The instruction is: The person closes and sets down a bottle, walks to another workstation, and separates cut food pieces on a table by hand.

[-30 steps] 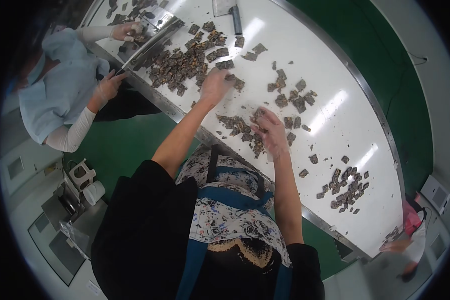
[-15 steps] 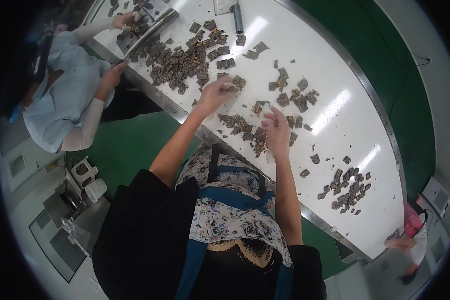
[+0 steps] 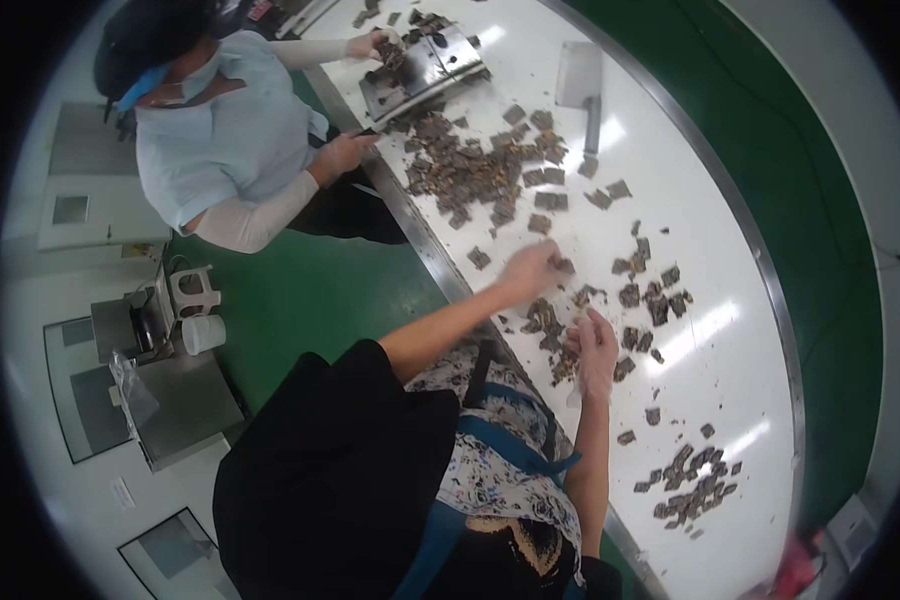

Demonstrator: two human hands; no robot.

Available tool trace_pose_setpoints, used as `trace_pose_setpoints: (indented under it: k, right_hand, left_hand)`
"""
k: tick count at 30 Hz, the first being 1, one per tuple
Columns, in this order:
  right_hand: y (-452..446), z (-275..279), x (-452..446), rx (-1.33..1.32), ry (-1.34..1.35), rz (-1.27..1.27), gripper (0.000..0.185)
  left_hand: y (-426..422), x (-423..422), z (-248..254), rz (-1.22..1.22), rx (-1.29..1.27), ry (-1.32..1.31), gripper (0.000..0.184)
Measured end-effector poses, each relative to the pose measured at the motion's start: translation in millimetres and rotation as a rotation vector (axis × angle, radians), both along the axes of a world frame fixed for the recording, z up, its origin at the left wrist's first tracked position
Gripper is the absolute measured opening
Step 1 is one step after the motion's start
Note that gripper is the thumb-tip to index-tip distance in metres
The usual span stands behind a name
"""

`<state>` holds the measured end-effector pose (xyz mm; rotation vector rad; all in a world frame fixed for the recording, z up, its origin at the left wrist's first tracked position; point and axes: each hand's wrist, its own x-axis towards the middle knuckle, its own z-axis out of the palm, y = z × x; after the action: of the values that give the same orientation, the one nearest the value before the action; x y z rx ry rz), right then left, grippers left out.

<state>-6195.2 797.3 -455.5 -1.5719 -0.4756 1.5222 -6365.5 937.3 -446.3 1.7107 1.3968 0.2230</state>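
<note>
My left hand (image 3: 532,273), in a clear glove, is closed with a dark piece of nut-and-seed brittle (image 3: 564,267) at its fingertips. Beside it, nearer the lower right, my gloved right hand (image 3: 595,352) is held with loosely bent fingers slightly apart; I make out no piece in them. Just left of the right hand lies a small heap of brittle pieces (image 3: 545,322), partly covered by that hand. More loose pieces (image 3: 656,300) are scattered to the right of both hands on the white tabletop (image 3: 690,385).
A large brittle pile (image 3: 460,165) lies beyond my left hand. There a co-worker (image 3: 240,130) handles a metal cutting box (image 3: 425,72). A cleaver (image 3: 580,80) rests near the far edge. A group of small pieces (image 3: 695,485) lies lower right.
The view has swung left, so the table appears shifted right and more of the co-worker shows. My left hand has come nearer my right, with a piece in its fingers.
</note>
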Motion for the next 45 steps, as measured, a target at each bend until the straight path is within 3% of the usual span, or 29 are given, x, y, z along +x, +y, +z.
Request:
trace_pose_setpoints:
  k: [2,4,6,9,12,13,15,17,18,20,22,24,28,30,32,34,36,38,39,41,43,45]
  right_hand:
    - [12.7,26.7,-6.9,-0.082,0.228,-0.158,0.049]
    - [17.7,28.0,-6.2,-0.079,0.473,-0.244,0.056]
    - [15.7,21.6,-6.9,-0.033,0.523,-0.255,0.058]
    - [3.6,-26.6,5.4,0.048,0.429,-0.088,0.059]
    - [15.7,17.9,-6.8,-0.099,0.56,-0.25,0.058]
    - [15.9,12.1,-12.1,0.001,0.723,-0.311,0.056]
    - [14.3,1.1,-13.3,0.072,0.758,-0.299,0.054]
    - [9.1,9.6,-11.1,0.069,0.783,-0.367,0.04]
    - [2.4,0.6,-5.2,0.042,0.788,-0.384,0.037]
    - [-3.1,-7.1,0.2,0.056,0.8,-0.397,0.033]
    - [-7.7,-9.3,4.7,0.046,0.741,-0.378,0.033]
    - [-9.9,-4.9,8.7,0.052,0.735,-0.366,0.032]
    - [-12.5,-4.0,10.0,0.005,0.662,-0.341,0.027]
    - [-12.1,-3.4,9.3,-0.027,0.628,-0.307,0.027]
    - [-10.9,-1.1,8.4,-0.034,0.608,-0.301,0.026]
    - [-14.2,2.1,8.6,-0.051,0.573,-0.274,0.024]
    - [-15.6,2.4,8.7,-0.047,0.565,-0.278,0.023]
    - [-17.3,2.6,10.2,-0.041,0.575,-0.294,0.022]
    - [-18.9,3.1,11.2,-0.043,0.576,-0.304,0.022]
    - [-19.4,6.9,13.0,-0.032,0.572,-0.319,0.022]
    - [-18.1,9.7,14.1,-0.044,0.556,-0.321,0.024]
    - [-16.2,9.6,14.3,-0.054,0.539,-0.306,0.025]
  left_hand:
    - [-14.8,10.1,12.5,0.218,-0.404,-0.324,0.044]
    - [-30.2,18.4,26.6,0.074,-0.532,-0.325,0.043]
    - [-43.7,21.9,30.7,-0.14,-0.181,-0.249,0.041]
    - [-41.0,23.7,45.2,-0.077,-0.064,-0.239,0.039]
    - [-47.1,29.9,62.9,-0.169,-0.039,-0.209,0.053]
    - [-53.3,32.4,69.4,-0.242,0.016,-0.223,0.058]
    - [-56.7,29.5,76.6,-0.342,0.019,-0.22,0.061]
    - [-51.4,30.3,86.1,-0.292,-0.064,-0.113,0.048]
    - [-54.2,25.9,59.6,-0.219,0.141,-0.176,0.036]
    - [-42.2,11.2,46.6,-0.034,0.197,-0.185,0.028]
    - [-22.4,-10.3,10.8,0.07,0.202,-0.122,0.029]
    - [2.8,-30.6,-18.7,0.127,0.416,-0.052,0.029]
    - [36.4,-23.9,-12.1,0.146,0.335,0.016,0.037]
    - [45.9,-13.8,-16.3,0.244,0.585,0.09,0.047]
    - [59.7,-11.9,-27.1,0.244,0.569,0.068,0.051]
    - [68.7,-14.5,-33.5,0.047,0.534,0.183,0.048]
    - [73.7,-16.2,-33.0,-0.002,0.525,0.214,0.043]
    - [75.7,-19.6,-36.5,0.072,0.426,0.037,0.038]
    - [76.9,-21.2,-38.2,0.162,0.471,-0.002,0.035]
    - [81.3,-27.2,-57.3,0.659,-0.134,-0.606,0.038]
    - [80.2,-30.5,-63.5,0.668,-0.137,-0.6,0.04]
    - [77.8,-16.9,-34.3,0.286,0.407,-0.152,0.036]
